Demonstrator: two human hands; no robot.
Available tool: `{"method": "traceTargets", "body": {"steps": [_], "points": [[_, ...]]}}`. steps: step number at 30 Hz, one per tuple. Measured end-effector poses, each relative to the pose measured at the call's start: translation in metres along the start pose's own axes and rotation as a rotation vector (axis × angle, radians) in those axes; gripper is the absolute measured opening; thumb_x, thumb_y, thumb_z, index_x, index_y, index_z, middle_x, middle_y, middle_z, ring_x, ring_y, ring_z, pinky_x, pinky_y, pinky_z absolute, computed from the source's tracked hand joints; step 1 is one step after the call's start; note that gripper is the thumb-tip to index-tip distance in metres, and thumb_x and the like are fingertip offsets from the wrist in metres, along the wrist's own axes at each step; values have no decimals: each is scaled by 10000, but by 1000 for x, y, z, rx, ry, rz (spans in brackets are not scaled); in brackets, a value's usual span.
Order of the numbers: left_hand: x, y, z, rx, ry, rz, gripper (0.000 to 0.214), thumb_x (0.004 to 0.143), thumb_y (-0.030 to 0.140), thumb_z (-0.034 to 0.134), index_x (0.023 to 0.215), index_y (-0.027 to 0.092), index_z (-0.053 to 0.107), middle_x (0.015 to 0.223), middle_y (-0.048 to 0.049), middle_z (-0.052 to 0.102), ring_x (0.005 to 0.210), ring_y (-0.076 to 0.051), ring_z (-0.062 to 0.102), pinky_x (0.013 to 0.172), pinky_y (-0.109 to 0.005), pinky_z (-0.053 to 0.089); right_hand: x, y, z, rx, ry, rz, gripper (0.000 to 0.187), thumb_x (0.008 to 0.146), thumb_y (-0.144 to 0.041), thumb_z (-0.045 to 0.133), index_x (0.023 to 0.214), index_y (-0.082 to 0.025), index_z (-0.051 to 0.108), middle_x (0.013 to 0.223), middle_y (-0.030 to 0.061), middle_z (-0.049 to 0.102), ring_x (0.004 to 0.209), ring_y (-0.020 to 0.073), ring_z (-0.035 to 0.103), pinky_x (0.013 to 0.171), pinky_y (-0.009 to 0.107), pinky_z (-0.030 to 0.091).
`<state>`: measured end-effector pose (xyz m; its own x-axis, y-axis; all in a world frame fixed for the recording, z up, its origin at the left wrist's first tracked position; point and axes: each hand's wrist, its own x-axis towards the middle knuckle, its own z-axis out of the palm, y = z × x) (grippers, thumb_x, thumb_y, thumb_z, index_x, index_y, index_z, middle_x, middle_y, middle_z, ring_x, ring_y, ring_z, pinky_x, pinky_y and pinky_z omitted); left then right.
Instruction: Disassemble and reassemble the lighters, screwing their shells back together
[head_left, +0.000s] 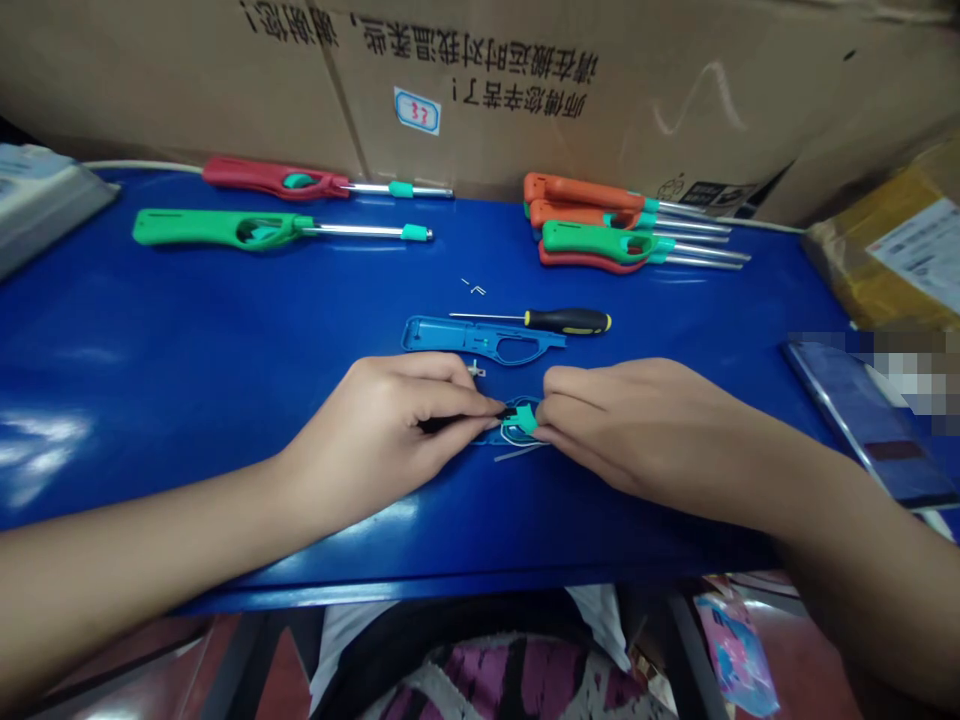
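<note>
Both my hands meet over a half-open blue lighter body lying on the blue table. My left hand pinches a small black part at its middle. My right hand pinches the teal trigger piece against it. A thin wire or rod pokes out below the fingers. Just beyond lies the other blue shell half, with a black-and-yellow screwdriver beside it.
A red lighter and a green lighter lie at the back left. A pile of orange, green and red lighters sits at the back right. Cardboard boxes line the back. A dark flat object rests right. Tiny screws lie mid-table.
</note>
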<state>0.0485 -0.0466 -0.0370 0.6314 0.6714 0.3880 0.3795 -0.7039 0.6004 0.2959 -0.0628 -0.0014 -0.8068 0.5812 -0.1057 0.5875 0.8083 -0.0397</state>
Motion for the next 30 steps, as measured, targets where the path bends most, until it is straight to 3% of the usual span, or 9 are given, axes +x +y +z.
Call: {"method": "traceTargets", "body": {"steps": [16,30], "points": [[-1,-3,-2,60,-13,26,137,936,172,678,1010,188,792,924,-9,758,839,-121,719,771,-211,564,-2,1,0,44,-9,24,171,984,-155,478,842,-214,553,812,6,562,652,163,479,571,327,236],[1,-2,-2,39,-16,22,147,928,142,675,1003,172,798,900,-21,732,815,-117,703,743,-214,547,0,0,-2,-24,86,-42,211,991,-116,447,822,-199,540,758,4,506,632,164,415,578,311,230]]}}
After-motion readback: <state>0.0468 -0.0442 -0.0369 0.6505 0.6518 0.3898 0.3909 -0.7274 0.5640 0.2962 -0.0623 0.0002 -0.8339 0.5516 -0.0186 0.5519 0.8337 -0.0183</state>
